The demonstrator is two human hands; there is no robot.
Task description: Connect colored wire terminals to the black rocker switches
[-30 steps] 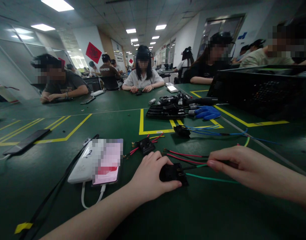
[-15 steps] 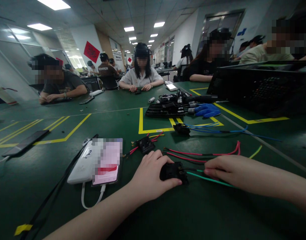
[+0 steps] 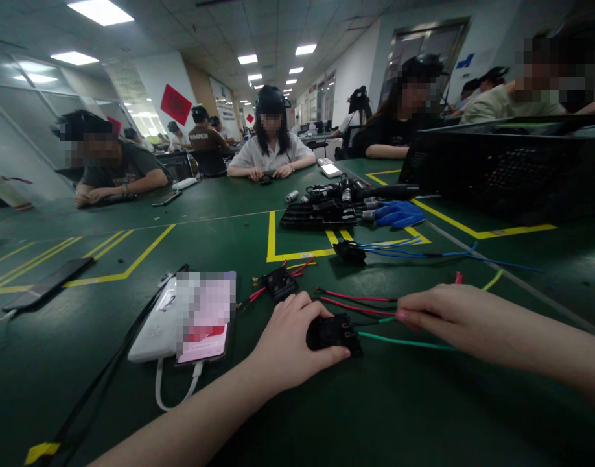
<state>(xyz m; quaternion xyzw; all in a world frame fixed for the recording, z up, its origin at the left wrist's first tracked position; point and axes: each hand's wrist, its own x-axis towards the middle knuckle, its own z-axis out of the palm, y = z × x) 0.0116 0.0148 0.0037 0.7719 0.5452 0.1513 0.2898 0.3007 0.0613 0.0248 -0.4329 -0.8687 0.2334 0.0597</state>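
My left hand [image 3: 290,340] is closed around a black plastic socket [image 3: 337,334] with metal terminals, pressing it on the table. From its right side run a dark-sleeved green wire and a second green wire [image 3: 399,339]. The fingers of my right hand [image 3: 438,311] are pinched on the sleeved green wire, right where two red wires [image 3: 358,306] pass. Whether the red wires are also between those fingers cannot be made out. Beyond my left hand lies another black socket [image 3: 280,283] with red and yellow wires. A third black socket [image 3: 350,253] carries blue wires [image 3: 443,254].
To the left are a white power bank [image 3: 156,321] and a phone [image 3: 212,318] joined by a cable. A blue glove [image 3: 399,214] and black parts [image 3: 319,216] lie farther back. A large black case [image 3: 496,175] stands at right. Other people sit around the table.
My right hand has moved slightly away from me, up to the red wires, drawing the sleeved green wire with it. My left hand keeps its hold on the socket.
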